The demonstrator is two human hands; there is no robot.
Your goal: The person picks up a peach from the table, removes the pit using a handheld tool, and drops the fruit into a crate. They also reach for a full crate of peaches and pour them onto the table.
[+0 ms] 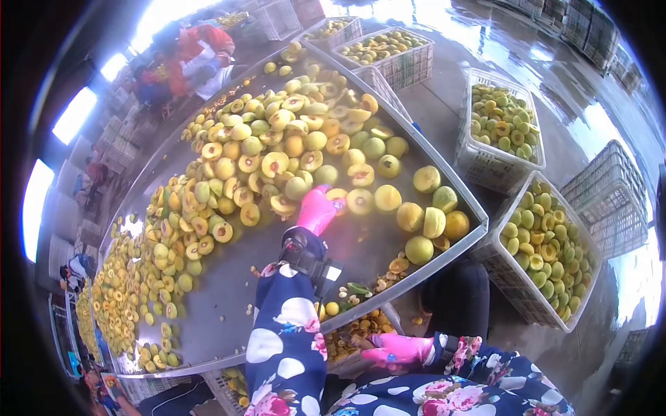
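My left hand (318, 211), in a pink glove, reaches over the metal table (229, 291) to the near edge of the fruit pile. Its fingers are closed around a yellow fruit half (336, 196). Below the table's front edge is my right hand (397, 351), also gloved in pink, beside a container of fruit pieces (368, 329). The fingers of that hand are bent together, and what they hold is too small to make out. Halved and whole yellow-green fruits (275, 163) lie heaped on the tabletop, some with red centres.
Plastic crates of fruit (501, 165) stand right of the table, one (531, 315) close to its corner. An empty crate (605, 197) is farther right. Small scraps (393, 275) lie near the table's front rim. People (201, 59) are at the far left.
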